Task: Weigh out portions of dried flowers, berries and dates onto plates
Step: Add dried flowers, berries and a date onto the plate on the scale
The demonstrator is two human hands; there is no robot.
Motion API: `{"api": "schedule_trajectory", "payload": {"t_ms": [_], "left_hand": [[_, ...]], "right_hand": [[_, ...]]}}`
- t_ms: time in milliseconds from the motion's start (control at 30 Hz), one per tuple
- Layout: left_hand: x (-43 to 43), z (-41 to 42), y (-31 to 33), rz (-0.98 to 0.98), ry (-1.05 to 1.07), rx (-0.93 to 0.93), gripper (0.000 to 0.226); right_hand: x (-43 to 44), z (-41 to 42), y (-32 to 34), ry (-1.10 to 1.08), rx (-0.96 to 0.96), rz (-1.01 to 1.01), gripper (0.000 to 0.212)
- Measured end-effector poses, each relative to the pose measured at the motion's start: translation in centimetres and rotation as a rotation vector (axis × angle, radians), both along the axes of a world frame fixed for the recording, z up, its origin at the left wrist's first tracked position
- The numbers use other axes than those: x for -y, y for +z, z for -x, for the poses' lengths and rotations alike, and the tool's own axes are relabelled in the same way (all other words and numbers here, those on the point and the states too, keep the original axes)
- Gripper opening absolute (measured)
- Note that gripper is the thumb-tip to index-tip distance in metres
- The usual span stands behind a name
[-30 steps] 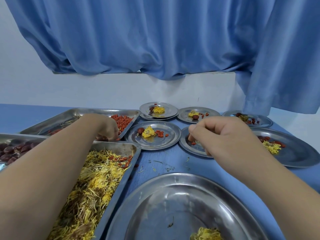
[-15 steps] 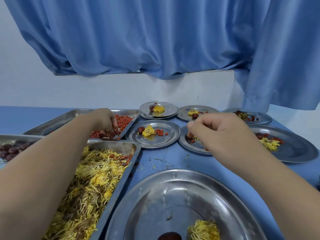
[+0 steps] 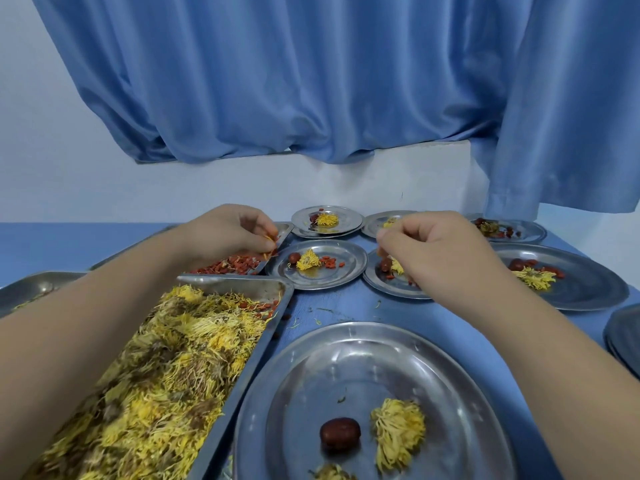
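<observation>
Two hands work the berry step. The left hand [image 3: 228, 233] pinches berries [image 3: 271, 241] over the berry tray [image 3: 283, 233]; the right hand [image 3: 440, 251] curls its fingers [image 3: 384, 242] above a plate [image 3: 381, 289], and what they hold is hidden. Next, likely, berries for the near plate [image 3: 346, 368], which holds only a date [image 3: 340, 433] and flowers [image 3: 398, 429].

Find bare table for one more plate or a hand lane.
Biggest bare stretch: blue table at far left, behind the berry tray. A smaller gap, littered with petals, lies between the flower tray, the near plate and the middle plate. The back plates sit rim to rim; left hand and right hand work there.
</observation>
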State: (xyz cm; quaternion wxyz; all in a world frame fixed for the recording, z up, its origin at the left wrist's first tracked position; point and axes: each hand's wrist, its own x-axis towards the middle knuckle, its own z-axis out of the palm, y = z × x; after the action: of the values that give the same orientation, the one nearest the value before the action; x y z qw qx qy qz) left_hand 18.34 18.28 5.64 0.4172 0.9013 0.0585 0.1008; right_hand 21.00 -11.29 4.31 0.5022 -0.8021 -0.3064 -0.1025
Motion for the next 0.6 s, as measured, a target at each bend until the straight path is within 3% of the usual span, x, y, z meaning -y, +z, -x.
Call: {"api": "schedule_trajectory", "payload": {"t_ms": [200, 433, 600], "left_hand": [[7.0, 5.6, 0.1, 0.075, -0.221, -0.060, 0.014], [12.0, 8.1, -0.8, -0.109, -0.416, -0.157, 0.013], [13.0, 8.9, -0.6, -0.202, -0.452, -0.176, 0.020]], "right_hand": [[0.5, 1.5, 2.1, 0.011, 0.155, 0.023, 0.034], [1.2, 4.5, 4.5, 0.061, 0.296, 0.138, 0.028], [2.2, 6.9, 4.3, 0.063, 0.287, 0.273, 0.032]]}}
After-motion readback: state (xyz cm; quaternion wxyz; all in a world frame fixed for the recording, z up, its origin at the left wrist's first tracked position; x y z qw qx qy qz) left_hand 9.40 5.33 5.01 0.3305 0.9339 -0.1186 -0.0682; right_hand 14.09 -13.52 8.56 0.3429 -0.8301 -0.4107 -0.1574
